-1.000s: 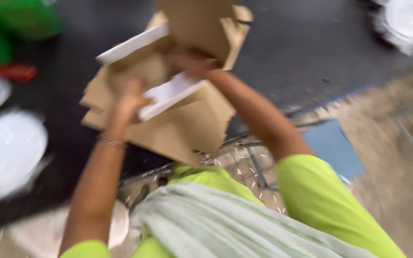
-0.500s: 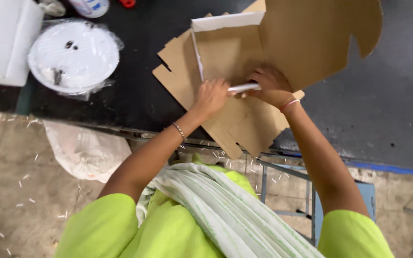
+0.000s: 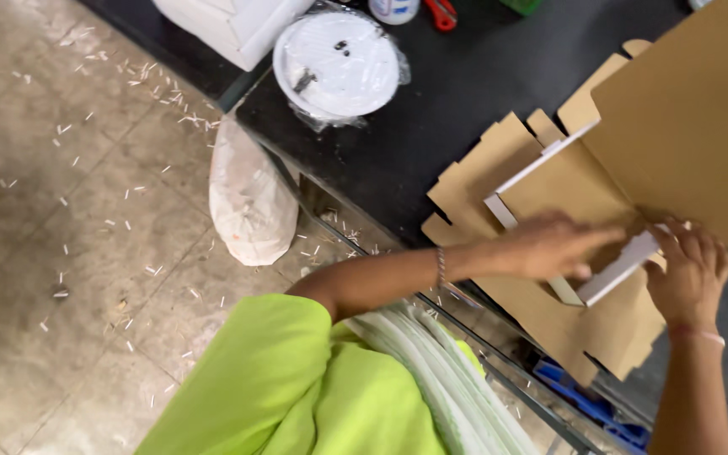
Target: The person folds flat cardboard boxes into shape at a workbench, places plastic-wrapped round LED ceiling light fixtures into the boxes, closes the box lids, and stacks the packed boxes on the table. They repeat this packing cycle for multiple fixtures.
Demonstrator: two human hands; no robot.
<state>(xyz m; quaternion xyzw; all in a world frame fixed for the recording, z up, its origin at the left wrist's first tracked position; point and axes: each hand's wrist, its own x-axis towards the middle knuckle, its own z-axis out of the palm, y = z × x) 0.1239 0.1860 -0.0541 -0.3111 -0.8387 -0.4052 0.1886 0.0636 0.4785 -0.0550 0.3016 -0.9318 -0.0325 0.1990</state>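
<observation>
Both hands work a flat brown die-cut cardboard box blank [image 3: 541, 211] lying at the near edge of the matte black desk [image 3: 431, 109]: the left hand [image 3: 554, 246] presses a panel down while the right hand's [image 3: 691, 270] grip pinches a stiff white-edged flap [image 3: 621, 268] upright. Far left, a plastic-wrapped round white lid [image 3: 339, 63].

Cardboard box and wrapped goods on a black table

A brown flat-cut cardboard box [image 3: 600, 253] with white edges lies half-folded at the table's near edge. A round white item in clear plastic wrap [image 3: 339, 63] sits further back, a white carton [image 3: 229, 25] beside it, and a whitish plastic bag [image 3: 250, 202] stands on the floor below.
</observation>
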